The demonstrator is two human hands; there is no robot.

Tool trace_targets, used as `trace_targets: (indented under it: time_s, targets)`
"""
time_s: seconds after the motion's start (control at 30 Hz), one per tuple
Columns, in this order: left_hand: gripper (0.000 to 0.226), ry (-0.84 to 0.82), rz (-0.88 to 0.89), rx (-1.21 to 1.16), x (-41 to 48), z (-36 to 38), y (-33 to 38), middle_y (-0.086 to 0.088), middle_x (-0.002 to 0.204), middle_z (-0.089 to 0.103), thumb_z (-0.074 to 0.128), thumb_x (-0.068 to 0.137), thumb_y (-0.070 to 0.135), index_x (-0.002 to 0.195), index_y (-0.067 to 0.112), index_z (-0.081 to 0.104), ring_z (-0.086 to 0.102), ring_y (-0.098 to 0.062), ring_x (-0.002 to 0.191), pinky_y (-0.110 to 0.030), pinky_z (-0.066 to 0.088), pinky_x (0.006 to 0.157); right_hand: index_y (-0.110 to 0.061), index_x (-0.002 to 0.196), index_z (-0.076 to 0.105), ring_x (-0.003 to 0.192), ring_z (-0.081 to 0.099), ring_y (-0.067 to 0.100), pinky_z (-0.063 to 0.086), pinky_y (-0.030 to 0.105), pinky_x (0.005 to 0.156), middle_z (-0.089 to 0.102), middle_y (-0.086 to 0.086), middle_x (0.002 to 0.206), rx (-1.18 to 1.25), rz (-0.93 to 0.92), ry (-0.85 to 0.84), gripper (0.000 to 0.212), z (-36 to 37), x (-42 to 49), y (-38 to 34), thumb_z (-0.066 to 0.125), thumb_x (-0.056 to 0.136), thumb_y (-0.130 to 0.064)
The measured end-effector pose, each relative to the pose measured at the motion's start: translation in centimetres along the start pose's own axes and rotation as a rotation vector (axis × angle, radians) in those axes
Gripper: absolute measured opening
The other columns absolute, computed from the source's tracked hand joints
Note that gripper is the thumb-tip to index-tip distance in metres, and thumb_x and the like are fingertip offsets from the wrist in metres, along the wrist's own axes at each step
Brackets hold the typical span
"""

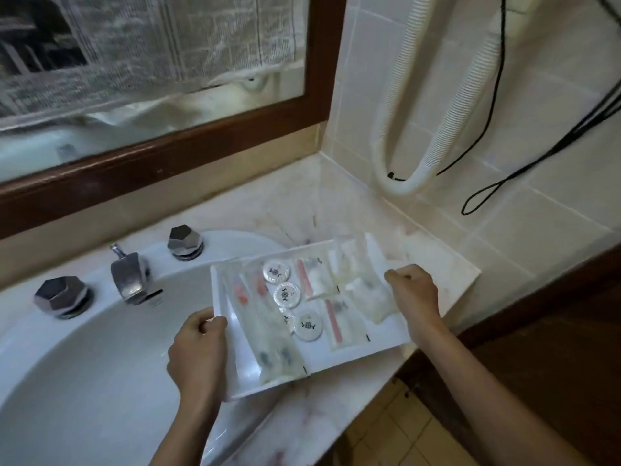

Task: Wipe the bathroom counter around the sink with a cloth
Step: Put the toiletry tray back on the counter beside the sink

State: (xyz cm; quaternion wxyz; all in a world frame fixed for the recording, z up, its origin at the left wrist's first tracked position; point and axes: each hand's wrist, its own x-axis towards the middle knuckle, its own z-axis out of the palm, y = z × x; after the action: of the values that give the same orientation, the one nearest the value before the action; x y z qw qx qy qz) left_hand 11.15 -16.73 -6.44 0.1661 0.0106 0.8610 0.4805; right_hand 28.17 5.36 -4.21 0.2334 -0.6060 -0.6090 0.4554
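Over the sink (84, 364) edge we note a white tray (232, 381) of wrapped toiletries (307, 326), left hand (198, 358) and right hand (415, 294) each gripping a side; marble counter (336, 210) beneath.

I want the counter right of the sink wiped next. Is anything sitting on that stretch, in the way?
Yes. A white tray of packaged toiletries covers it, its left end overhanging the sink. The left hand and right hand grip its ends. No cloth is visible.

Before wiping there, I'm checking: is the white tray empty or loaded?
Loaded: the white tray holds sealed sachets and round soaps.
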Motion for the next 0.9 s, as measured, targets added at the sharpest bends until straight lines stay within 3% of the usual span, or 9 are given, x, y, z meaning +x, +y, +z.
trace_targets:
  time_s: [0.1,0.27,0.4,0.53,0.67,0.8,0.9]
  targets:
    - [0.043,0.058,-0.020,-0.007,1.7,2.0,1.5,-0.001,0.088,0.064,0.042,0.067,0.035,0.101,0.029,0.068,0.055,-0.032,0.087,-0.036,0.038,0.078,-0.001,0.094,0.056,0.067,0.048,0.018,0.037,0.030,0.058,0.056,0.005,0.085,-0.062,-0.031,-0.008,0.020,1.2,3.7,-1.7,0.056,0.085,-0.019]
    - [0.019,0.111,-0.036,0.002,4.5,4.8,3.8,-0.001,0.087,0.060,0.052,0.087,0.018,0.101,0.025,0.064,0.050,-0.030,0.086,-0.034,0.033,0.077,-0.006,0.096,0.058,0.082,0.055,0.024,0.039,0.031,0.062,0.060,0.011,0.101,-0.120,-0.076,-0.062,0.023,4.1,9.6,-3.4,0.056,0.082,-0.025]
    - [0.017,0.192,-0.050,0.063,7.8,8.0,6.9,0.004,0.081,0.055,0.050,0.089,0.014,0.096,0.029,0.053,0.045,-0.026,0.086,-0.033,0.030,0.077,-0.005,0.112,0.057,0.103,0.051,0.026,0.040,0.031,0.074,0.049,0.007,0.115,-0.151,-0.134,-0.165,0.035,7.7,15.5,-6.2,0.056,0.085,-0.027]
    - [0.010,0.203,-0.054,0.156,11.5,10.7,9.0,0.001,0.076,0.057,0.051,0.084,0.016,0.088,0.022,0.058,0.049,-0.030,0.082,-0.035,0.031,0.069,-0.002,0.121,0.054,0.114,0.046,0.031,0.041,0.034,0.079,0.043,0.011,0.126,-0.196,-0.180,-0.261,0.042,11.2,21.0,-9.1,0.054,0.087,-0.027]
    - [0.036,0.141,-0.109,0.174,15.1,13.2,10.3,-0.006,0.085,0.065,0.044,0.063,0.035,0.085,0.014,0.064,0.059,-0.031,0.084,-0.034,0.037,0.064,0.000,0.121,0.054,0.117,0.043,0.033,0.044,0.038,0.087,0.043,0.015,0.128,-0.257,-0.218,-0.280,0.045,13.9,25.3,-11.2,0.054,0.086,-0.029]
    - [0.031,0.123,-0.153,0.232,17.8,15.3,12.1,-0.011,0.089,0.063,0.048,0.072,0.035,0.082,0.007,0.059,0.058,-0.033,0.086,-0.033,0.035,0.062,-0.001,0.119,0.054,0.117,0.042,0.032,0.044,0.045,0.094,0.044,0.013,0.127,-0.301,-0.211,-0.266,0.044,15.9,28.3,-12.8,0.054,0.085,-0.029]
    - [0.043,0.108,-0.160,0.227,19.0,16.1,13.1,-0.009,0.089,0.064,0.042,0.061,0.038,0.087,0.010,0.062,0.058,-0.031,0.087,-0.033,0.038,0.063,0.000,0.118,0.055,0.118,0.043,0.034,0.042,0.047,0.098,0.046,0.015,0.128,-0.333,-0.206,-0.228,0.045,17.0,29.8,-13.4,0.055,0.083,-0.029]
